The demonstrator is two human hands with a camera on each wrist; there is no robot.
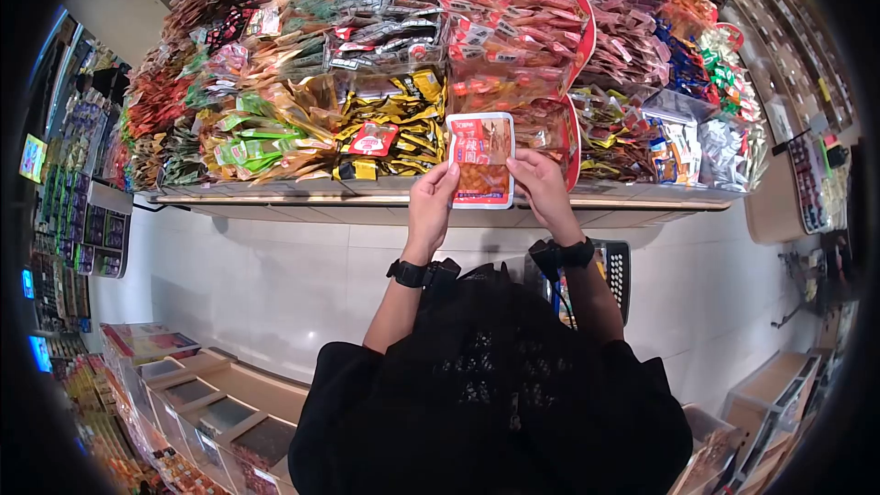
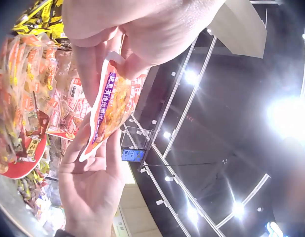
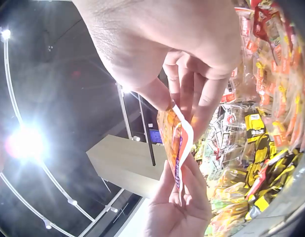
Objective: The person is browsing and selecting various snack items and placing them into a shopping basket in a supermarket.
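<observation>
A flat snack packet (image 1: 481,160) with a white border, red print and a see-through window is held upright by both hands, in front of the display's near edge. My left hand (image 1: 431,206) pinches its left side, thumb on the near face and fingers behind. On the opposite side my right hand (image 1: 544,191) grips it the same way. Seen from the left wrist, the packet (image 2: 109,106) shows purple and white lettering along its edge. In the right wrist view the packet (image 3: 175,143) is nearly edge-on, slightly bowed between the thumbs and fingers.
A wide sloped display (image 1: 302,191) of bagged snacks spans the front, split by clear dividers. Yellow-black packets (image 1: 399,124) and green packets (image 1: 257,142) lie left of the hands. A dark basket (image 1: 612,280) is beside the body at right. Wooden bins (image 1: 229,394) stand behind on the left.
</observation>
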